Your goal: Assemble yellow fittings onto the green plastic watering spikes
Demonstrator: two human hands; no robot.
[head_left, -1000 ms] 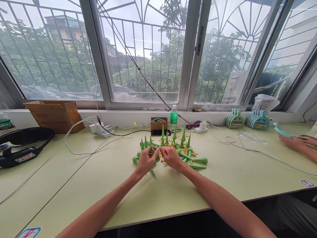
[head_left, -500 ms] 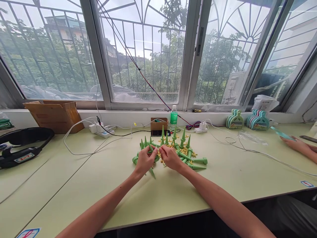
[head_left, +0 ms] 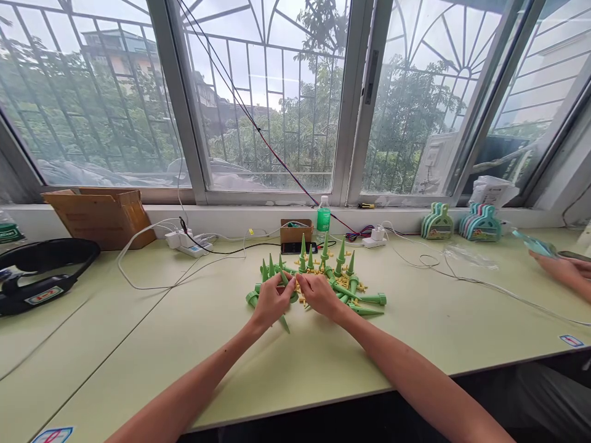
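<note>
My left hand point(head_left: 272, 299) is closed on a green plastic watering spike point(head_left: 284, 279), its fingers wrapped round the spike's body. My right hand point(head_left: 318, 294) is closed in a pinch right beside it, fingertips almost meeting those of the left. A small yellow piece seems to be in that pinch, mostly hidden by the fingers. Behind and around both hands are more green spikes point(head_left: 340, 258), several upright and others lying on their sides. Small yellow valve pieces point(head_left: 361, 287) are scattered in a pile among them.
Behind the pile stand a small cardboard box point(head_left: 297, 231) and a green-labelled bottle point(head_left: 324, 216). Power strips point(head_left: 194, 246) and white cables cross the table point(head_left: 184, 344). A black headset point(head_left: 46, 277) lies left. Another person's hands point(head_left: 561, 269) hold something bluish at right.
My hands stay close together, with only slight finger movement. At the right, the other person's hands have shifted a little with the bluish item.
</note>
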